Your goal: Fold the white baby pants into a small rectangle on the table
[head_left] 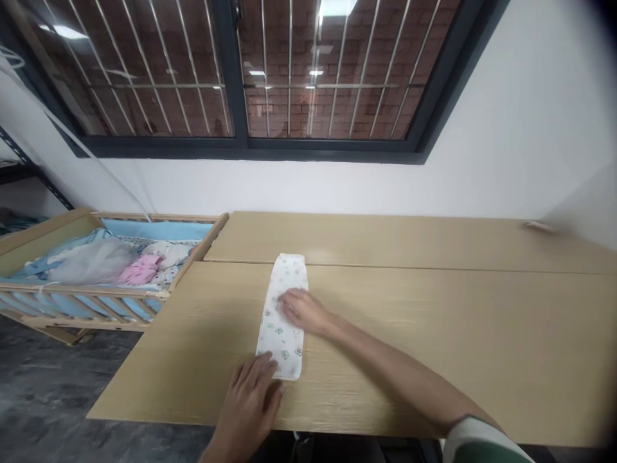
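Observation:
A long, narrow folded white cloth [284,334] with small green and grey printed figures lies flat on the wooden table [409,334]. My left hand [253,395] is at its near left corner, fingers stretched out, the fingertips touching the edge. Across the middle of the cloth reaches my right hand [301,310], its fingers curled in and slightly blurred, resting on the fabric. Whether anything is pinched under those fingers is hidden.
A wooden crib [120,308] with blue lining stands left of the table, holding a pink cloth [141,269] and other fabrics. A barred window [328,151] is set in the white wall behind. A small pale object [540,226] lies at the table's far right.

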Tool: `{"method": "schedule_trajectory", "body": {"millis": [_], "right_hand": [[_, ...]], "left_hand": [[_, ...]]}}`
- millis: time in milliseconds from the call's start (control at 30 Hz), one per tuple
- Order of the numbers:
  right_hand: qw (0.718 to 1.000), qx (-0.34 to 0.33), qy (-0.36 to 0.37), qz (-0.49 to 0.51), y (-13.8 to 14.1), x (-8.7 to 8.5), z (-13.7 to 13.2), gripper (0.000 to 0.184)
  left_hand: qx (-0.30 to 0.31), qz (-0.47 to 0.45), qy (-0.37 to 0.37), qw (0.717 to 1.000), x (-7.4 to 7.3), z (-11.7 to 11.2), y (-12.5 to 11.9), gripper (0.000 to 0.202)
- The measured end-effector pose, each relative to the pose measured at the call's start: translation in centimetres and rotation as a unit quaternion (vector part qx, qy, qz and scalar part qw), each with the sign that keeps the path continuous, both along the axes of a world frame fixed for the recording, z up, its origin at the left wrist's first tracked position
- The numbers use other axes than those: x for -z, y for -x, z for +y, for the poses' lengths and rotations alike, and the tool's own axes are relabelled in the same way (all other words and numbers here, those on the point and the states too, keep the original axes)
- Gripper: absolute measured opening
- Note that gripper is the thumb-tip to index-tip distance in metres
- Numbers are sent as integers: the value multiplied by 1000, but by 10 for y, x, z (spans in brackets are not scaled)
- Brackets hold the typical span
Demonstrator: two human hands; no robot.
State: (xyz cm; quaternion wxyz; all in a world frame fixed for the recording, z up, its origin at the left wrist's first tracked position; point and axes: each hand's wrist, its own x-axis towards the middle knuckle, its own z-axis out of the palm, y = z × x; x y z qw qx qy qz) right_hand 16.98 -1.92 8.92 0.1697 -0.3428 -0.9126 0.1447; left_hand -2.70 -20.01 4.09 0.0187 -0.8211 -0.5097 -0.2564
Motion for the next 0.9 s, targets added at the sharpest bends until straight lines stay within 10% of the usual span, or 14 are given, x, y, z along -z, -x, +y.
{"method": "schedule_trajectory", "body": {"millis": [200, 400, 700, 900], "right_hand": [[993, -73, 90, 0, -36, 5, -136, 53], [998, -24, 62, 13, -52, 31, -193, 43], [991, 5, 122, 53, -55, -33, -186, 20], [985, 32, 101, 134, -50, -82, -121, 20]], "left_hand": [[85, 15, 19, 996, 1, -11, 20, 42], [161, -13, -23, 987, -1, -31, 18, 40], [198, -141, 87, 966, -35, -20, 14, 41], [149, -238, -7, 960, -83, 52, 9, 24]]}}
